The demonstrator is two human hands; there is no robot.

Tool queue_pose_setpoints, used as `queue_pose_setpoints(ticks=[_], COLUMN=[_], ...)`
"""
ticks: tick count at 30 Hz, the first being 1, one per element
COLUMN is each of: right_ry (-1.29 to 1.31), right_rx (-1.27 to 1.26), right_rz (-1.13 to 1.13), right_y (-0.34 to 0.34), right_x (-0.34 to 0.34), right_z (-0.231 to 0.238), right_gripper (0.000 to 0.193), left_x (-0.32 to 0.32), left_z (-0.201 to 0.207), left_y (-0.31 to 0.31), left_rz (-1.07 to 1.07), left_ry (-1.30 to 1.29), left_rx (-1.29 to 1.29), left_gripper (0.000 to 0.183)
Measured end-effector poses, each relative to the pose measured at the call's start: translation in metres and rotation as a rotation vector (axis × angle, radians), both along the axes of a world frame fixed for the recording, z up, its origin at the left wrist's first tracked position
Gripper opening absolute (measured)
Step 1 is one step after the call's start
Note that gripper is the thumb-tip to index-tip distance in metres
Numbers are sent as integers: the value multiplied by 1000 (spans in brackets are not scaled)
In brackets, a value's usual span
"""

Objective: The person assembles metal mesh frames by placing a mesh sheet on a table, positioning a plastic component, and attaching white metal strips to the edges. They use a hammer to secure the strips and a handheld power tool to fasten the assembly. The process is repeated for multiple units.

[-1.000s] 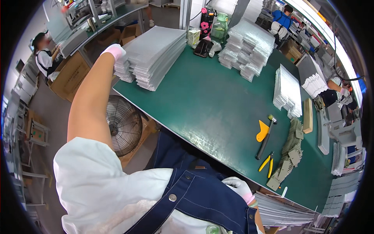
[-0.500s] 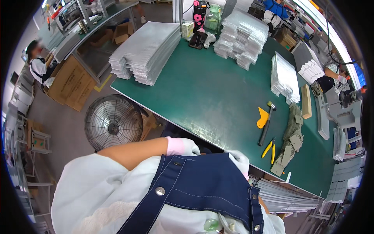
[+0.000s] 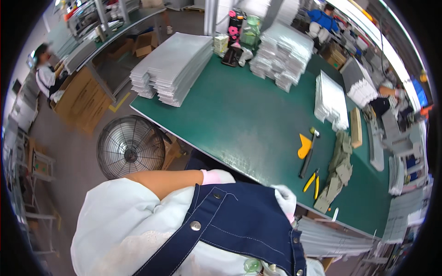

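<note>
My left hand (image 3: 220, 176), in a white glove with a pink cuff, rests close in front of my navy apron (image 3: 244, 216) by the table's near edge. Its fingers are hidden behind the apron. On the other side of the bib, my right hand (image 3: 286, 198) shows only in part, in the same kind of glove; I cannot make out anything in it. Nearest to it on the green table (image 3: 221, 124) lie yellow-handled pliers (image 3: 312, 183), a hammer (image 3: 307, 156), an orange-yellow scraper (image 3: 304, 146) and a heap of olive-grey pieces (image 3: 337, 175).
Stacks of silvery bubble-foil sheets stand at the back left (image 3: 172, 64), back middle (image 3: 283, 55) and right (image 3: 330, 101). A wooden block (image 3: 356, 128) lies beside the right stack. Bottles (image 3: 251, 32) stand at the far edge. A floor fan (image 3: 130, 147) is left of the table.
The view has tilted and turned slightly, so the table and its things sit a little lower and further left. Both hands stay close to the apron.
</note>
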State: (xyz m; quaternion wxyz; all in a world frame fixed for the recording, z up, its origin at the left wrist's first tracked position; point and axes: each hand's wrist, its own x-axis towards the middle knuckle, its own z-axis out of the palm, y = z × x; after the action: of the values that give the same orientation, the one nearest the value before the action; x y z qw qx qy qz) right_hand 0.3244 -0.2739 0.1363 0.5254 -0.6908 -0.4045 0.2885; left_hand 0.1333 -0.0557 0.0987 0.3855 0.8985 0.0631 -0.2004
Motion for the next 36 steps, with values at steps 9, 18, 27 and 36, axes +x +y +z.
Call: queue_pose_setpoints(ticks=[9, 18, 27, 36], right_ry=[289, -112, -420, -162], right_rx=[-254, -140, -206, 244], right_rz=[26, 131, 223, -495], right_y=[-13, 28, 44, 65], right_x=[17, 16, 9, 44], right_z=[33, 0, 15, 12], right_gripper=[32, 26, 28, 28], left_x=[-130, -176, -218, -10], left_z=[149, 179, 228, 120], left_y=[218, 377, 390, 82], left_rz=[1119, 1007, 667, 765], left_ry=[-909, 317, -546, -366], left_rx=[811, 785, 1345, 524], left_gripper=[43, 86, 29, 47])
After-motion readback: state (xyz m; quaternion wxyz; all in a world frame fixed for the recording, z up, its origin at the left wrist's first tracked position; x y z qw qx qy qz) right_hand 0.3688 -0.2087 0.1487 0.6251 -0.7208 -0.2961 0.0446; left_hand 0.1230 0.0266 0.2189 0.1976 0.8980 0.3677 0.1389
